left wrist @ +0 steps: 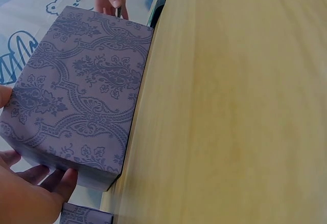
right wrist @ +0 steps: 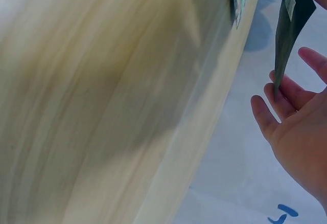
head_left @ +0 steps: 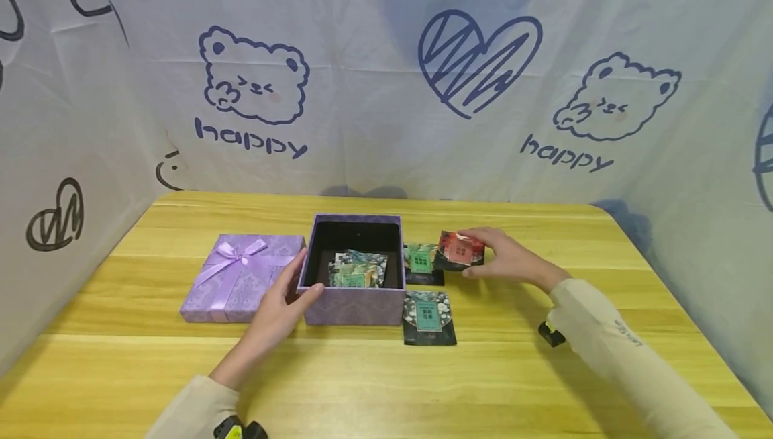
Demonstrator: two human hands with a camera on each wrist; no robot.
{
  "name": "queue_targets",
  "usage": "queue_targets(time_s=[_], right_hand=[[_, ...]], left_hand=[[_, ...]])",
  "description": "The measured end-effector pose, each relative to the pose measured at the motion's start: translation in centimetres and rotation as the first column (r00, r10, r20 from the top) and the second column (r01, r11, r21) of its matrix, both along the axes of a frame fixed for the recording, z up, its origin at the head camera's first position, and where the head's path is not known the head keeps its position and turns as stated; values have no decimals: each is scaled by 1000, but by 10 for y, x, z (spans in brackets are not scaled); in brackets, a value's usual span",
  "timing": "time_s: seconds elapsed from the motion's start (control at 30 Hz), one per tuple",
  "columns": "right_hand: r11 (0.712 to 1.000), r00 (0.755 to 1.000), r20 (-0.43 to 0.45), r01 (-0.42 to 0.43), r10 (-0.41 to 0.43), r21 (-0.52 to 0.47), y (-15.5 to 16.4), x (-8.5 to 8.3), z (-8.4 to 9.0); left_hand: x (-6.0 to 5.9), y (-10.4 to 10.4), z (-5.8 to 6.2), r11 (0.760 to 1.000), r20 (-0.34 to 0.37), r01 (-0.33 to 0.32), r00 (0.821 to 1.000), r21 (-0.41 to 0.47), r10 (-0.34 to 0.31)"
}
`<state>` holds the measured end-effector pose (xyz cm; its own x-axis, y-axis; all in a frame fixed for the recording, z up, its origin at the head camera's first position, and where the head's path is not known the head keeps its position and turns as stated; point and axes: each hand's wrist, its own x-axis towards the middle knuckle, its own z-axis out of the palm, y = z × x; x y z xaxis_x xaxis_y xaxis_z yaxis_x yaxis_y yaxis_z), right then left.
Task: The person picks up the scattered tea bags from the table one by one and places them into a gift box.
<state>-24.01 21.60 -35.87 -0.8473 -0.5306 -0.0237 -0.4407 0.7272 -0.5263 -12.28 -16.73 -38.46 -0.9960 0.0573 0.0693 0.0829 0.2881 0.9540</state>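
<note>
A purple patterned gift box [head_left: 356, 308] stands open-topped, its inside dark, with several small tea-bag-like sachets [head_left: 356, 270] lying in it. My left hand [head_left: 279, 310] holds the box's left front corner, thumb at the rim. In the left wrist view its fingers bend against the wall of the box [left wrist: 84, 81]. To the right of the box, my right hand [head_left: 513, 258] pinches a red and black sachet [head_left: 451, 250] by its right side, above the table. The right wrist view shows that sachet's dark back [right wrist: 294, 29] between thumb and fingers.
A green-labelled sachet [head_left: 421, 261] lies right of the box, partly covered by the red one. Nearer the front lies a teal-labelled sachet [head_left: 429, 318]. The purple lid [head_left: 208, 299] with its ribbon bow sits left of the box. A printed cloth [head_left: 362, 123] hangs behind the wooden table [head_left: 483, 385].
</note>
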Motion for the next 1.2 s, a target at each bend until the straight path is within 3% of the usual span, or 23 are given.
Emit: queue_targets(time_s=[0.57,0.87,1.2], right_hand=[[995,995,-34,-97,96,-10,-17,21,27],[985,987,-45,-159,156,-73,-30,33,41],[981,981,-26,-195,195,1,-43,36,61]], left_hand=[[-1,2,2,1000,-8,10,1000,12,-10],[-1,1,-1,1000,-14,9,1000,7,-9],[1,2,-1,1000,-9,3,1000,6,-3]])
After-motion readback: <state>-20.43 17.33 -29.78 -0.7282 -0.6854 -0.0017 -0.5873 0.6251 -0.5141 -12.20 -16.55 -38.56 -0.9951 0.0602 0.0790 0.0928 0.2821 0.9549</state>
